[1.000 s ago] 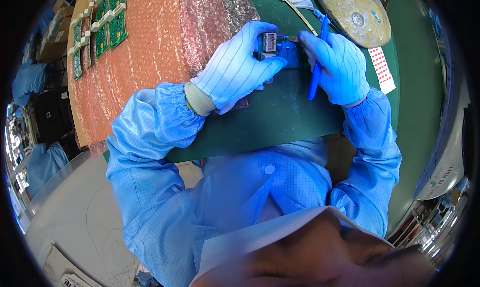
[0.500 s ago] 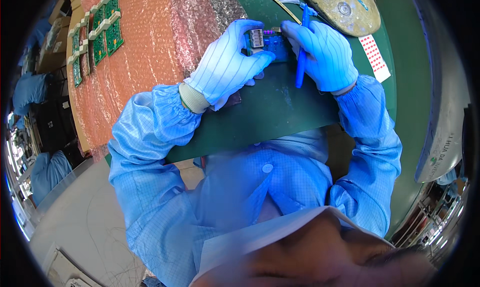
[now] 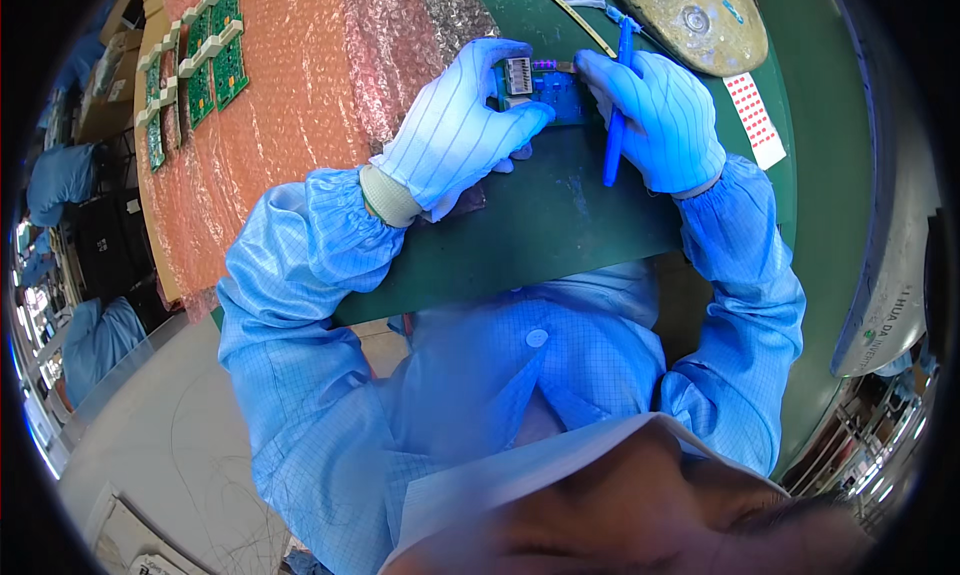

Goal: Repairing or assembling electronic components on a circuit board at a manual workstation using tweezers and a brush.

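My left hand (image 3: pixel 450 125), in a white striped glove, is closed on a small circuit board (image 3: pixel 565 103) above the green table mat. A white printed label (image 3: pixel 519 76) sits on a block at the board's left end, and a row of small parts glows violet along its far edge. My right hand (image 3: pixel 660 115), gloved the same way, grips a blue pen (image 3: pixel 614 150) that slants up through the fingers. Its thumb and index finger reach the board's right end; whether they press on it I cannot tell. The gloves hide the board's left edge.
Pink bubble wrap (image 3: pixel 270 115) covers the table's left side, with several green circuit boards (image 3: pixel 228 60) in white holders on it. A round stained disc (image 3: pixel 690 20) lies at the far right. Nearby are a sheet of red stickers (image 3: pixel 754 121) and a thin stick (image 3: pixel 575 20).
My right hand has shifted slightly right with the blue pen. My left hand and the board stay nearly in place.
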`<state>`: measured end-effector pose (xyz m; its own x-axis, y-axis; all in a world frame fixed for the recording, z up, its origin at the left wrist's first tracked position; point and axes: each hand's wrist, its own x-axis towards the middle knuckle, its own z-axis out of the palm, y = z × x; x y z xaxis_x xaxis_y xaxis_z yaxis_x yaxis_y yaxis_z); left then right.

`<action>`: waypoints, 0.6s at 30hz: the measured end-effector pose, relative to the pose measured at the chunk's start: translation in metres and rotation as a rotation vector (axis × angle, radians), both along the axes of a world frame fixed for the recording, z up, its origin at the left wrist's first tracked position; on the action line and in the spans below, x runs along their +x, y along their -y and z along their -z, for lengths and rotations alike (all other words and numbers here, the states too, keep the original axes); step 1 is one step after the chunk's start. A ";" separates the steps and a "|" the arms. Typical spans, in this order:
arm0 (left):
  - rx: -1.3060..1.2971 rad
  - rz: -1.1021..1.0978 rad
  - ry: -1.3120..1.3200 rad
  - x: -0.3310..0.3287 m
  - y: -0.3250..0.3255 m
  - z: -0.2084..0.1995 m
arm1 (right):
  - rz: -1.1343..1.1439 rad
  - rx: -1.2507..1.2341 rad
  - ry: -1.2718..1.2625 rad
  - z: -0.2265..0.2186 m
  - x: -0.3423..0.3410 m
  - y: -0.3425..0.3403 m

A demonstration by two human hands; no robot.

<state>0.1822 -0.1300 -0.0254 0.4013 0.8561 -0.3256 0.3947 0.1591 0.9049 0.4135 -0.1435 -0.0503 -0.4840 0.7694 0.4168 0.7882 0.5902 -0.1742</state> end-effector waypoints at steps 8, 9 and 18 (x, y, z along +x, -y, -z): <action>0.026 0.013 0.005 -0.001 -0.001 0.001 | 0.004 -0.009 0.042 -0.001 -0.001 -0.001; 0.025 0.012 0.014 -0.001 -0.001 0.003 | 0.004 -0.019 0.033 -0.001 -0.001 -0.001; 0.047 0.014 0.020 -0.002 0.000 0.008 | 0.001 0.035 0.034 -0.002 -0.004 -0.003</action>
